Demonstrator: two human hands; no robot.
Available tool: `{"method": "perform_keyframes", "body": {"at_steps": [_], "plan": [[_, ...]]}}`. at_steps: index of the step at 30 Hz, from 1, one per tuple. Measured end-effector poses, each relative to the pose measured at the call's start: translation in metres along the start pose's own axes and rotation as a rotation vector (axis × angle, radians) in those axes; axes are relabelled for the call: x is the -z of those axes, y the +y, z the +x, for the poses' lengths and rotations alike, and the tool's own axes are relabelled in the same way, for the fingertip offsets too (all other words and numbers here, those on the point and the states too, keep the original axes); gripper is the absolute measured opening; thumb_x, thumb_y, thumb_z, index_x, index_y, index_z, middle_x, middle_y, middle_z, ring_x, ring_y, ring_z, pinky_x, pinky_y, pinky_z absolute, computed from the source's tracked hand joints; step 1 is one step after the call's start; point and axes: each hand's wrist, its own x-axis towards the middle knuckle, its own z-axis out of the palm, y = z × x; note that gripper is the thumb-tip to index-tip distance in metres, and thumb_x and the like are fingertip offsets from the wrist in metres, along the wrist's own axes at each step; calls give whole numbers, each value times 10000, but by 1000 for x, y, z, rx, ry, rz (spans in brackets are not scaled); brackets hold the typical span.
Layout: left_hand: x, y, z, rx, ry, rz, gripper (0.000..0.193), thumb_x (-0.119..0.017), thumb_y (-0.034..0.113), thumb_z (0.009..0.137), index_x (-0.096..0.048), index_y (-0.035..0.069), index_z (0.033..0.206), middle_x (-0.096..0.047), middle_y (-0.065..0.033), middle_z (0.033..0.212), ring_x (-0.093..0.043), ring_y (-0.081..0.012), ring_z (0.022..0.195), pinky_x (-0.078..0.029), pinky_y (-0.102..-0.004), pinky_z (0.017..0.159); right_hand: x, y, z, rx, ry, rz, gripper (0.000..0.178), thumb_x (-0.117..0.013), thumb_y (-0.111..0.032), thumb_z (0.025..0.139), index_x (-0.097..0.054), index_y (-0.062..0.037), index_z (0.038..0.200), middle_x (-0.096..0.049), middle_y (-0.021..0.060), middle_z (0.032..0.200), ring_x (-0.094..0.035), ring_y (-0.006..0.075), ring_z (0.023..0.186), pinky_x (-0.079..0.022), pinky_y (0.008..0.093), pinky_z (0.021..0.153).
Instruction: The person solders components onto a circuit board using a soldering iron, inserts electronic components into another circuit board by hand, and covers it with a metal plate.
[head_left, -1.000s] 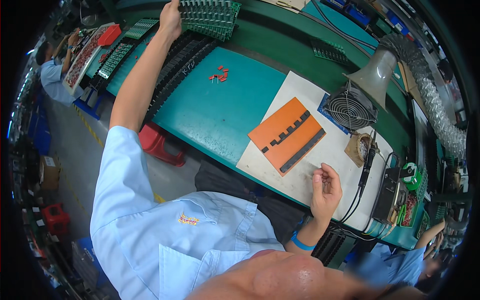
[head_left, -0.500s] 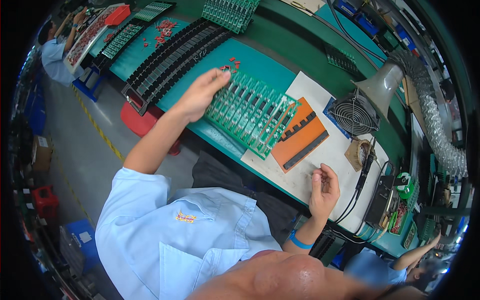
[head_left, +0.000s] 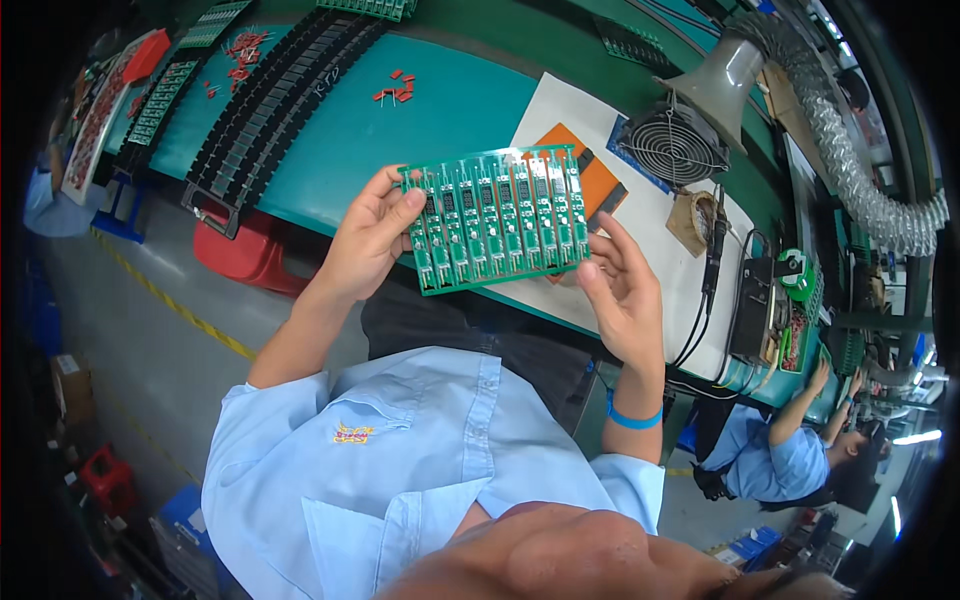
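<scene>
A green circuit board panel (head_left: 505,222), made of several narrow boards side by side, is held up over the front edge of the bench. My left hand (head_left: 368,238) pinches its left edge, thumb on the face and fingers behind. At the opposite edge, my right hand (head_left: 628,295) has its thumb and fingers around the lower right corner. Behind the panel lies an orange pad (head_left: 598,190), partly covered by it. Small red components (head_left: 398,90) with wire leads are scattered on the teal mat beyond.
A black slotted rail conveyor (head_left: 262,115) crosses the bench at left. A fan (head_left: 675,145) stands by a funnel-shaped duct (head_left: 715,75) at right. Nearer are a soldering iron (head_left: 716,245) and a green solder spool (head_left: 797,272). Another person (head_left: 775,450) works at far right.
The panel has turned from slanted to nearly level, facing me, and come nearer. My right hand has risen from above the white sheet to the panel's right edge. The view has shifted.
</scene>
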Motion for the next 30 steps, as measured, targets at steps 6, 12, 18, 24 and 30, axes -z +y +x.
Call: {"method": "perform_keyframes", "body": {"at_steps": [6,12,18,24,30], "plan": [[13,-4,-21,-2,-175,-334,343,-542,201,1094,-479,40,1390,-655,-123,1237,-686,-157,1018,-571,-304,880,-14,-21,25,-55,-205,190,446,-639,22,974,-550,58,1410,-687,179,1182,-644,187,955,-536,288,844],[32,-18,-39,191,-262,-418,414,-505,258,1106,-460,43,1457,-628,-141,1362,-673,-208,1153,-542,-353,992,-52,-30,68,35,-518,70,400,-668,-42,981,-600,51,1364,-696,155,1172,-656,173,925,-543,282,794],[43,-20,-53,55,-121,-347,469,-460,289,1120,-418,53,1523,-580,-149,1468,-637,-244,1259,-527,-384,1046,-96,-15,162,17,-480,-418,408,-691,-182,998,-632,25,1345,-709,113,1121,-626,171,929,-541,311,807],[51,-22,-68,-36,37,-437,477,-401,325,1131,-421,71,1534,-588,-147,1470,-642,-273,1264,-530,-423,1050,-153,46,234,458,-358,-865,756,-809,-507,844,-611,-26,1392,-641,184,1231,-675,300,1063,-558,416,904],[55,-22,-70,-73,35,-452,501,-382,367,1132,-404,103,1557,-560,-135,1508,-614,-295,1305,-502,-447,1085,-193,37,244,462,-485,-881,529,-798,-436,866,-702,-93,1256,-667,137,1137,-666,286,1015,-548,391,876]]}}
